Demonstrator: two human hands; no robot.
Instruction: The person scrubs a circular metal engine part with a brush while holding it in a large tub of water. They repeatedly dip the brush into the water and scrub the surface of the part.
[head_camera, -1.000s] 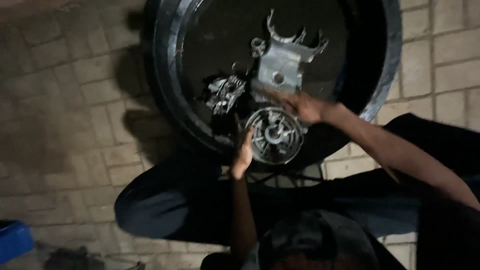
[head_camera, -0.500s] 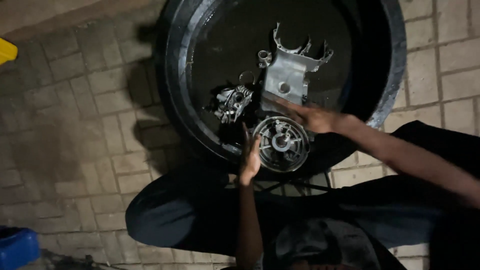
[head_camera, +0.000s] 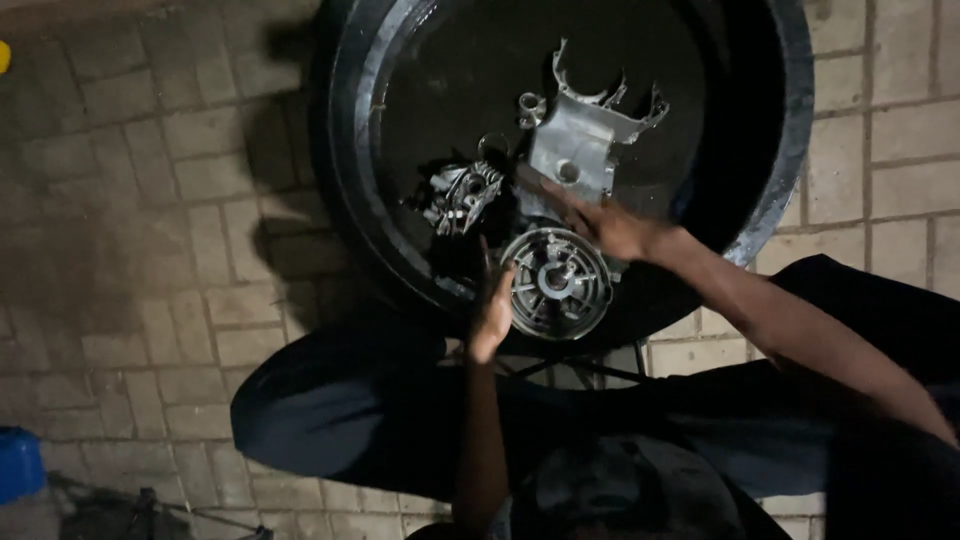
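Right hand (head_camera: 612, 228) shifted off round hub (head_camera: 556, 282) onto lower edge of grey casing (head_camera: 582, 150) — fingers loosely apart, blurred. Left hand (head_camera: 492, 308) flat, fingers together, against hub's left rim — all inside black tub (head_camera: 352, 200), carburettor-like part (head_camera: 458, 196) alongside.

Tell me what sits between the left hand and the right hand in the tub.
In the head view, the round finned metal part lies between the left hand and right hand.

Right hand (head_camera: 610, 225) motion-blurred; basin (head_camera: 350, 200) top cut off by frame edge; blue object (head_camera: 18, 462) cropped at left.
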